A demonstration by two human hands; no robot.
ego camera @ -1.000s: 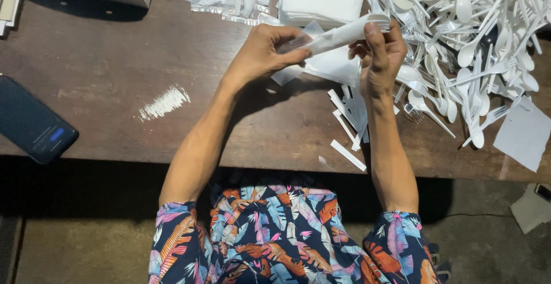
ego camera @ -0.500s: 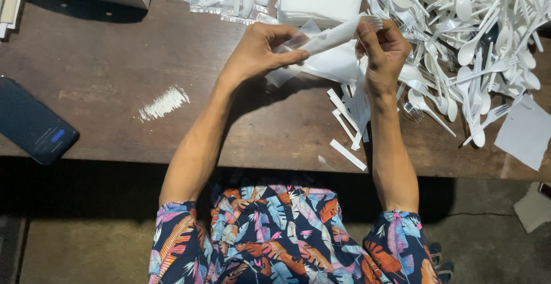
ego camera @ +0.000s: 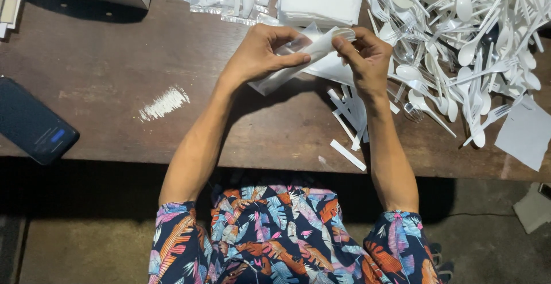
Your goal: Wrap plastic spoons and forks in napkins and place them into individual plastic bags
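Lying slantwise above the brown wooden table [ego camera: 115, 60], a long clear plastic sleeve with white cutlery inside [ego camera: 298, 57] is pinched at its upper end by the right hand [ego camera: 367, 57] and clasped mid-length by the left hand [ego camera: 261, 54]; loose white plastic spoons and forks [ego camera: 465, 37] are heaped just to the right, white paper strips [ego camera: 347, 117] below.

A long white packet [ego camera: 298, 57] with clear plastic is held slanted in the upper middle, above the brown bench [ego camera: 115, 60].

one phone [ego camera: 35, 124], two hands [ego camera: 261, 54]
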